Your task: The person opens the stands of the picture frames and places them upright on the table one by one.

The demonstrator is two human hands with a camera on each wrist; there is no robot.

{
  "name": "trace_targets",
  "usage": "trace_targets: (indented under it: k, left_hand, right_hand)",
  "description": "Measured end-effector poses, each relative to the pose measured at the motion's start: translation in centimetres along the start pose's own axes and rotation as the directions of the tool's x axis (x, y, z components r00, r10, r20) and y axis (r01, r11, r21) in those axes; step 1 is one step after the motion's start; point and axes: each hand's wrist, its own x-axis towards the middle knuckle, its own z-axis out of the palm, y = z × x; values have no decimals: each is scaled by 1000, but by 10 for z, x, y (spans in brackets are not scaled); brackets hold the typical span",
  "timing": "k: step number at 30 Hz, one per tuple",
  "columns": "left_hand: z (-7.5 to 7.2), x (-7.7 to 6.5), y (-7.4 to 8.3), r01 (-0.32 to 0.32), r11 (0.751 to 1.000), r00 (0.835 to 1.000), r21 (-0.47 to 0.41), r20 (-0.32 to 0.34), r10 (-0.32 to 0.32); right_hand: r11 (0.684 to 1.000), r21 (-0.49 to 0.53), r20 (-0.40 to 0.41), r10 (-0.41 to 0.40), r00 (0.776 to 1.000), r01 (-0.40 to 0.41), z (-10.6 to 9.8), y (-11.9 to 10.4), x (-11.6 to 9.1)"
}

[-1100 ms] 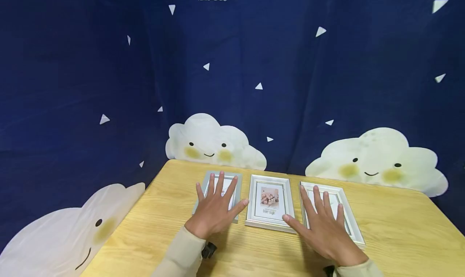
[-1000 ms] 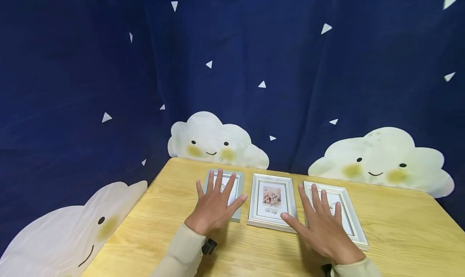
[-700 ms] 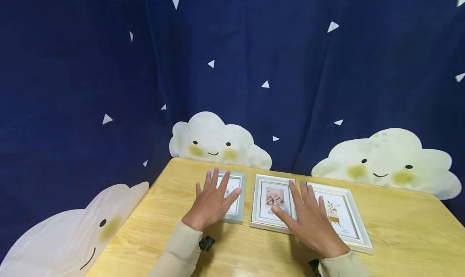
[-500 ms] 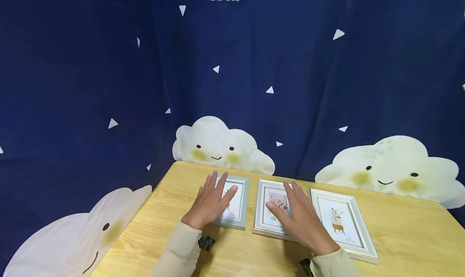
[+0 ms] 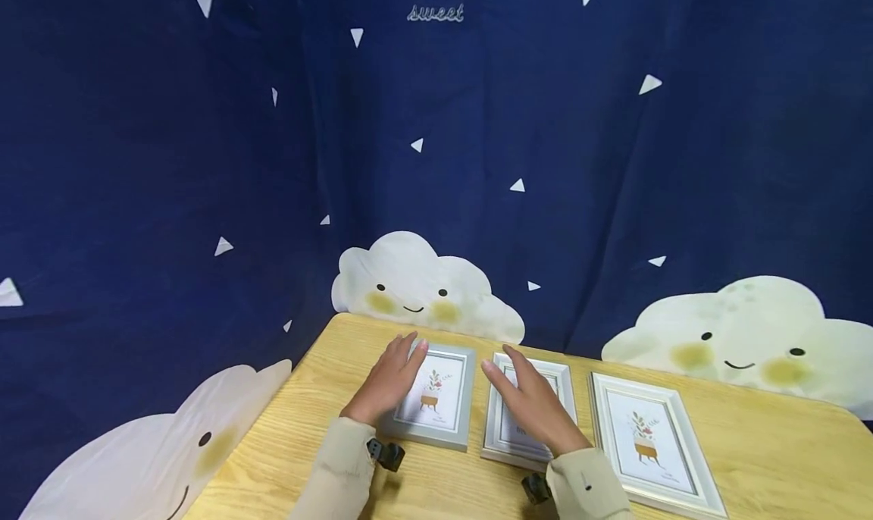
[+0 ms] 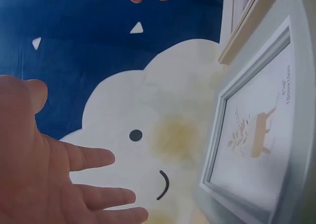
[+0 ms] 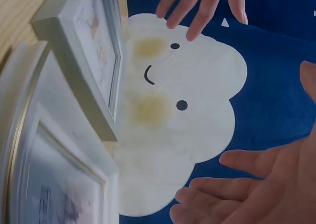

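Three picture frames lie flat in a row on the table. My left hand (image 5: 387, 380) hovers over the left edge of the grey frame (image 5: 461, 402), which shows a plant drawing. Over the middle silver-white frame (image 5: 567, 399) hangs my right hand (image 5: 539, 410), partly covering its picture. The white frame (image 5: 696, 452) at the right, also with a plant drawing, is uncovered. The palms are turned toward each other and hold nothing. In the left wrist view, the left hand (image 6: 49, 179) is apart from the grey frame (image 6: 302, 135). The right hand (image 7: 281, 184) looks relaxed in its own wrist view.
The light wooden table (image 5: 300, 399) extends on both sides of the row. Behind it hangs a dark blue curtain (image 5: 436, 126) with white triangles and smiling clouds. Each wrist carries a small black device, such as the left one (image 5: 387, 455).
Both hands have turned from palms down to palms facing each other. The right hand has moved left, from the right frame to the middle one. The view has shifted; the frames stay in their row.
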Motion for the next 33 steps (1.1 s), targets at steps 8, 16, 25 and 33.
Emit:
trace_targets:
  k: [8,16,25,33]
  left_hand:
    - [-3,10,-19,95,978,995,-188,39,-89]
    - [4,23,-37,202,880,978,-429,133,-160]
    - [6,32,-48,234,824,971,-515,156,-179]
    - [8,32,-56,269,792,961,-547,204,-186]
  right_hand:
    - [986,147,82,67,994,-79,21,3,19]
    - [945,318,127,40,991,-79,36,8,37]
    - [904,403,237,49,970,-144,43,11,46]
    - [841,503,344,18,939,-200,51,19,52]
